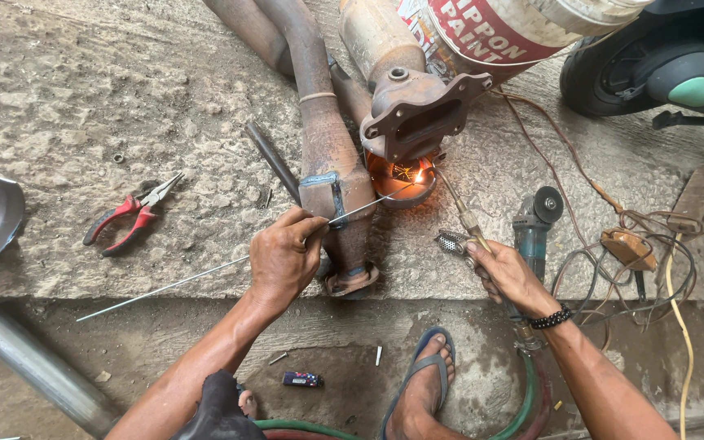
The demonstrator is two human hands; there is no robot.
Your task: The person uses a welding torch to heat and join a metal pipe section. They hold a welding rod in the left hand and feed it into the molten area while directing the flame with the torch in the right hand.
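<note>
My left hand [285, 257] pinches a long thin metal filler rod [165, 287] whose tip reaches the glowing orange spot [405, 175] on a rusty exhaust pipe assembly [332, 163]. My right hand [508, 275] grips a brass gas torch [464, 218], its nozzle aimed at the same glowing spot under a rusty flange [417, 110]. Both hands rest just above the concrete ledge's front edge. Hoses run from the torch down past my wrist.
Red-handled pliers [130, 216] lie left on the concrete. An angle grinder [534, 220] and tangled cables [637, 253] sit right. A paint bucket [499, 28] and scooter wheel [613, 73] are at the top. A steel tube [34, 367], a lighter [301, 379] and my sandalled foot [421, 387] are below.
</note>
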